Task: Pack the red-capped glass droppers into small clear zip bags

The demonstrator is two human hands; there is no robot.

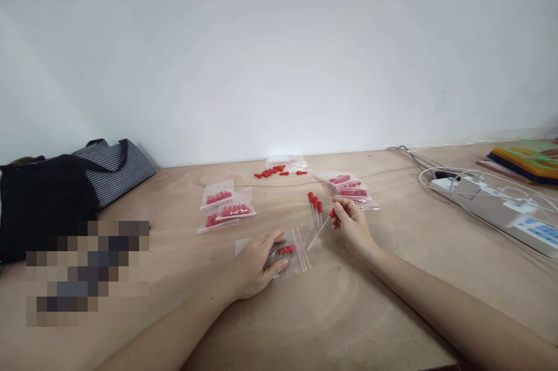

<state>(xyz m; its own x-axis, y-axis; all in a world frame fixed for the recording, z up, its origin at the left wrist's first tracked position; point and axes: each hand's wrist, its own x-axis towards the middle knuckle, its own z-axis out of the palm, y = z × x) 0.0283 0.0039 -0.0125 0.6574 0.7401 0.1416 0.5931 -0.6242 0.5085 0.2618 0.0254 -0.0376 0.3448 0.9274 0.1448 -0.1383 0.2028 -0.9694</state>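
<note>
My left hand (257,263) lies on a clear zip bag (300,260), thumb and fingers spread apart over it. Red rubber bulbs (286,249) show inside that bag between thumb and forefinger; the hand hides the rest. Pinched by its red bulb, a dropper (320,233) is in my right hand (351,225). Its clear tube slants down to the left, with the tip close to the red-striped edge of the bag. Just left of my right hand, a few more red-topped droppers (315,201) lie side by side on the wooden table (340,318).
Filled bags of red-bulbed droppers (235,210) lie at left, and more filled bags (351,191) at right. Loose red bulbs (270,172) and clear plastic (285,160) lie near the wall. A power strip (501,214) with cables is far right; a dark striped bag (117,167) is left.
</note>
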